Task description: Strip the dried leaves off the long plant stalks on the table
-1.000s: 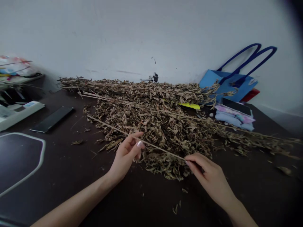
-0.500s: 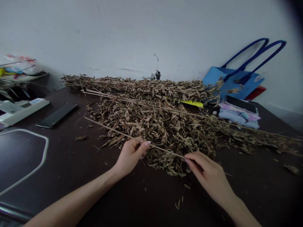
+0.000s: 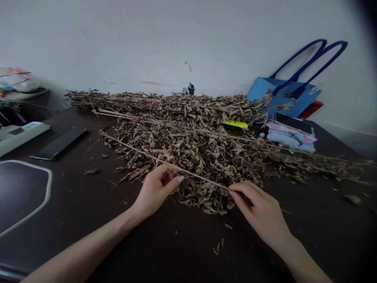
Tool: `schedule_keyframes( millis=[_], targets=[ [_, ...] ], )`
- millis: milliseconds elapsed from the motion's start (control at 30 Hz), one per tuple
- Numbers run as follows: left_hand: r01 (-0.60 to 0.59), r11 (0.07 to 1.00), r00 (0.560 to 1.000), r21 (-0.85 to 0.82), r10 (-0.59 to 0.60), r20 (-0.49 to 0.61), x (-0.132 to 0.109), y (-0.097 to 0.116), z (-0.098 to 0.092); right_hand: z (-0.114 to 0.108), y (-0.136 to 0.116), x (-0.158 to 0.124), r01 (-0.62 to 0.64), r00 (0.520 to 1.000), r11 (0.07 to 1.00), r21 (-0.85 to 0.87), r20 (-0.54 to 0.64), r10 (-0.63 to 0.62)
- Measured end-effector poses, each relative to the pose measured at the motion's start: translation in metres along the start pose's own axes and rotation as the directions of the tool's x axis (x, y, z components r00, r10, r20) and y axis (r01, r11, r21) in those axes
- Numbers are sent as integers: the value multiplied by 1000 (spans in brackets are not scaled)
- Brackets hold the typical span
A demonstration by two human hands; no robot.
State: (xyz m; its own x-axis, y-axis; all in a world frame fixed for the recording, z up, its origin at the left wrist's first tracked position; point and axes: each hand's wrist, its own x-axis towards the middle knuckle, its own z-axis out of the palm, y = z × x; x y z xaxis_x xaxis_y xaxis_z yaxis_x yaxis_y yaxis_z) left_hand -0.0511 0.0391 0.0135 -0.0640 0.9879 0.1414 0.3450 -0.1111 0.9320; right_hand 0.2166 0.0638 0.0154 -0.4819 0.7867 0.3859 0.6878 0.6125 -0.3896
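Note:
A thin, bare dried plant stalk [image 3: 137, 150] stretches slantwise in front of me, over a heap of dried leaves [image 3: 188, 147]. Its near end is pinched between the thumb and fingers of my right hand [image 3: 259, 210]. Beneath the stalk's middle is my left hand [image 3: 154, 188], its thumb parted from its fingers, which lie against or just beside the stalk. Behind the heap, a bundle of dried leafy stalks [image 3: 159, 103] lies along the wall. More long stalks [image 3: 118, 114] cross the heap toward the right.
To the right stand a blue bag [image 3: 287, 96] and a phone [image 3: 294, 122] on folded cloth [image 3: 285, 136]. Something bright yellow [image 3: 235, 124] pokes from the heap. At left are a flat dark object [image 3: 60, 143], a white box-like object [image 3: 20, 135] and a white-rimmed chair back [image 3: 48, 184]. Leaf scraps [image 3: 216, 248] dot the dark table.
My left thumb has come away from the stalk, where it was pinching before. My right hand keeps its pinch on the near end. The view has shifted slightly.

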Motion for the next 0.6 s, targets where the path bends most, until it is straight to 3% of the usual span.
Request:
schedule_keyframes(
  millis=[167,367,600],
  targets=[
    [71,985,996,-159,-62,57,-1,3,4,3,-3,-2,28,1000,999,-19,1,-28],
    [214,955,974,-207,-191,124,-1,3,5,8,-5,-4,123,990,988,-94,-58,-129],
    [212,951,974,-224,-187,130,0,1,5,9,-10,-3,89,996,996,-7,1,-89]
  ],
)
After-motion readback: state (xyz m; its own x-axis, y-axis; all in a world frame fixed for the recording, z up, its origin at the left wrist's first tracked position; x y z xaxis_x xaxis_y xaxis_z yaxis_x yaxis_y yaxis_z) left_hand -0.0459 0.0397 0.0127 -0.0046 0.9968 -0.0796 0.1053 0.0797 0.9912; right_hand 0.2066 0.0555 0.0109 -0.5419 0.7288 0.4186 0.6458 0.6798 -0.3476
